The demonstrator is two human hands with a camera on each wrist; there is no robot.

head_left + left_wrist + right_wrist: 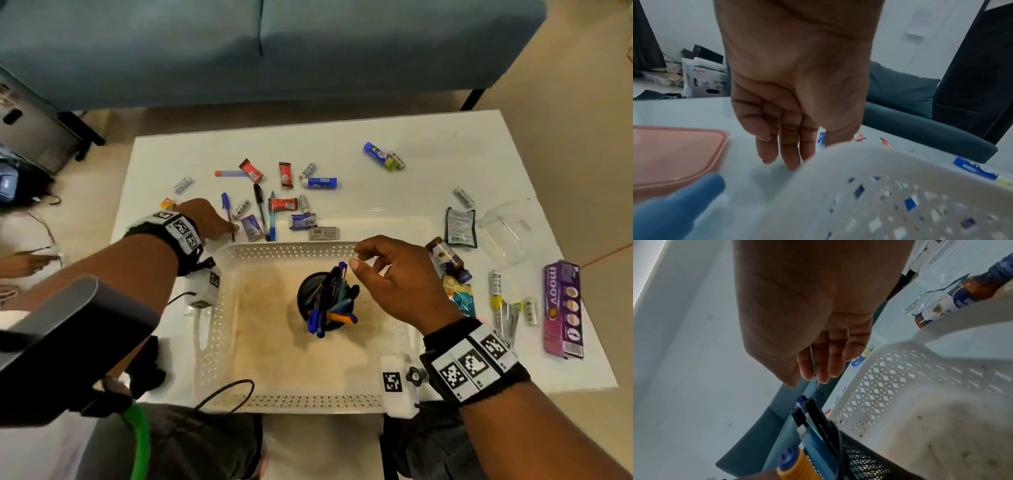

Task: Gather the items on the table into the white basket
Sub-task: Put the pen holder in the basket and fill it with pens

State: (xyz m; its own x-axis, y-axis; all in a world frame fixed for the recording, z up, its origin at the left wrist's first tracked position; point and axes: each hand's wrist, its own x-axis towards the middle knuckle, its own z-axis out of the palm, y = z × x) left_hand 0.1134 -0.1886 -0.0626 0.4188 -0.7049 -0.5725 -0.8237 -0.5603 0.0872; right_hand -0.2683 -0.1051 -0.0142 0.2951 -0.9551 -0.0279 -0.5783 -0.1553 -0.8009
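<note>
The white perforated basket sits at the table's near edge, with a black mesh pen holder full of pens standing in it. My left hand reaches past the basket's far left corner, and its straight fingertips come down on the table beside a blue-capped pen. Whether they touch the pen is unclear. My right hand hovers over the holder with loosely curled fingers and nothing in it. Loose pens, red wrappers, batteries and blue tubes lie beyond the basket.
To the basket's right lie an amber bottle, a black pouch, a clear plastic tub and a purple box. A pink lid lies to the left. A blue sofa stands behind the table.
</note>
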